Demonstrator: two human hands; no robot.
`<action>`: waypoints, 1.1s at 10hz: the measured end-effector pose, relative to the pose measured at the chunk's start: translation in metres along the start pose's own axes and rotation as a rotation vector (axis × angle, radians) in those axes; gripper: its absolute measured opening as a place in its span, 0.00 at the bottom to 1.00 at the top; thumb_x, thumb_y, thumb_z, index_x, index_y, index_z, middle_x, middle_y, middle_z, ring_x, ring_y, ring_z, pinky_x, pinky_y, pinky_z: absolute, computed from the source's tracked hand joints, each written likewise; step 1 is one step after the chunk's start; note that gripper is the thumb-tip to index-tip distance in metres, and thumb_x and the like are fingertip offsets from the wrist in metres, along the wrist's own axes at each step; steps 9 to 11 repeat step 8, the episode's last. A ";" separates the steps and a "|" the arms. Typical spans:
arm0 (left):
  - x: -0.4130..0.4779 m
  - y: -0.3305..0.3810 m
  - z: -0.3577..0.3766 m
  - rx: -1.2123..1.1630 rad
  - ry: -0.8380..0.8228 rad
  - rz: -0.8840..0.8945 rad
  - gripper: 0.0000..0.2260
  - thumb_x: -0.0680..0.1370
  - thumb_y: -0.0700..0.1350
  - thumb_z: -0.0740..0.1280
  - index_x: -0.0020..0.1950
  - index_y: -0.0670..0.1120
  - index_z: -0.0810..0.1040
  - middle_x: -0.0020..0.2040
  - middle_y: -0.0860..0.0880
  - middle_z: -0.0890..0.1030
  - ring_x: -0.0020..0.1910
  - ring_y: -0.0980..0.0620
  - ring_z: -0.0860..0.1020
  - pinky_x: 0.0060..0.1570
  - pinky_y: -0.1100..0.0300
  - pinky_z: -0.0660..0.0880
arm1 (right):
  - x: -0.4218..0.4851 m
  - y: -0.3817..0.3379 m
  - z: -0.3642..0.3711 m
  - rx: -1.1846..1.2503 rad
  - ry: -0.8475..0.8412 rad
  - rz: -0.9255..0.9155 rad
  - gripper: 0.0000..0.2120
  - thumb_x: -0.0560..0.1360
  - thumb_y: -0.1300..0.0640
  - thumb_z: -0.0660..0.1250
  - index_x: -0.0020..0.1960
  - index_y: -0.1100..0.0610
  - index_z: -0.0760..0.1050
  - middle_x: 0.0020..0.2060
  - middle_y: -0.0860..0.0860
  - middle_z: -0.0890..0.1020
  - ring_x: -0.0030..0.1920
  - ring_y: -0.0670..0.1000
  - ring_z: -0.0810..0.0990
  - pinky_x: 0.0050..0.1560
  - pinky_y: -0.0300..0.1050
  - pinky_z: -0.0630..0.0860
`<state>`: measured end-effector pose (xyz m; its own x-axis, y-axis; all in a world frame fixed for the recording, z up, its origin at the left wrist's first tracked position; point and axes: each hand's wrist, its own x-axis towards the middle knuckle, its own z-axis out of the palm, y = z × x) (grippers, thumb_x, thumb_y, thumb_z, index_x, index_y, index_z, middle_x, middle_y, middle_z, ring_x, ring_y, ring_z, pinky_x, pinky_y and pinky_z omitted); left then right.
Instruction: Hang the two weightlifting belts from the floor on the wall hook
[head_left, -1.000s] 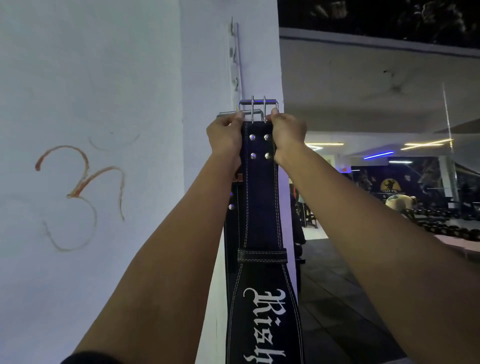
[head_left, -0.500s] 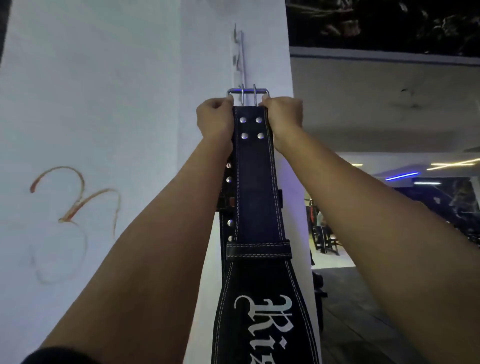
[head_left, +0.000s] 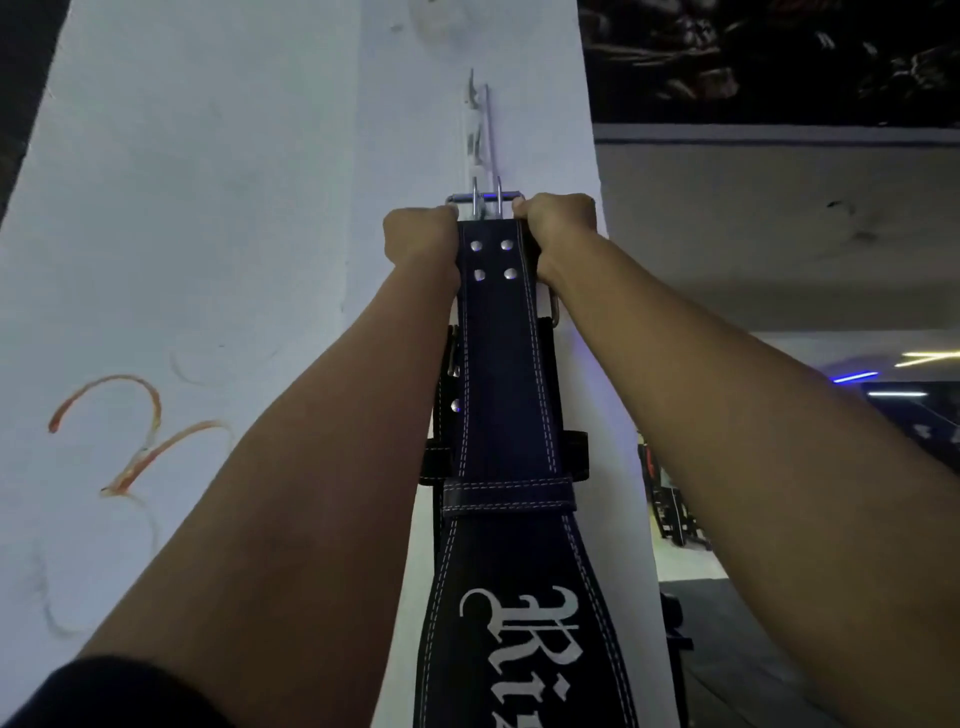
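Note:
A black weightlifting belt (head_left: 506, 395) with white stitching and white gothic lettering hangs down the white pillar. My left hand (head_left: 421, 236) and my right hand (head_left: 558, 228) grip its top end on either side, just below the steel buckle (head_left: 485, 200). The buckle sits against the lower end of the metal wall hook rack (head_left: 480, 130). A second black belt (head_left: 444, 410) hangs behind the first one, mostly hidden, with a rivet and a buckle edge showing on the left.
The white pillar (head_left: 260, 208) has an orange painted mark (head_left: 135, 436) on its left face. To the right lies a dim gym room with ceiling lights (head_left: 930, 358) and dark equipment (head_left: 670, 509) on the floor.
Both hands have lifted the front belt's buckle higher along the pillar, closer to the hook rack. The view has tilted upward with them.

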<state>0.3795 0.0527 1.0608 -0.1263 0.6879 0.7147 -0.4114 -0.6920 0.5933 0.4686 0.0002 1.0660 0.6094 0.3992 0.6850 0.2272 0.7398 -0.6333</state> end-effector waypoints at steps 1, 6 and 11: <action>-0.002 -0.002 -0.003 0.046 -0.018 -0.006 0.16 0.73 0.35 0.62 0.28 0.44 0.61 0.28 0.49 0.63 0.27 0.51 0.62 0.26 0.64 0.63 | -0.004 0.002 -0.001 -0.039 -0.013 -0.005 0.11 0.71 0.66 0.68 0.53 0.65 0.76 0.44 0.56 0.77 0.42 0.52 0.75 0.40 0.44 0.73; -0.110 -0.015 -0.048 -0.051 -0.125 -0.031 0.09 0.73 0.40 0.70 0.52 0.42 0.79 0.45 0.48 0.80 0.48 0.48 0.79 0.59 0.48 0.76 | -0.096 0.025 -0.032 0.016 0.118 -0.017 0.22 0.67 0.65 0.68 0.21 0.53 0.62 0.20 0.47 0.65 0.32 0.51 0.64 0.36 0.45 0.63; -0.171 -0.030 -0.090 -0.072 -0.153 -0.183 0.16 0.73 0.43 0.69 0.60 0.41 0.76 0.56 0.42 0.81 0.53 0.44 0.80 0.60 0.45 0.75 | -0.170 0.040 -0.070 -0.016 0.139 0.153 0.08 0.69 0.64 0.69 0.31 0.60 0.76 0.29 0.52 0.72 0.30 0.50 0.68 0.31 0.41 0.64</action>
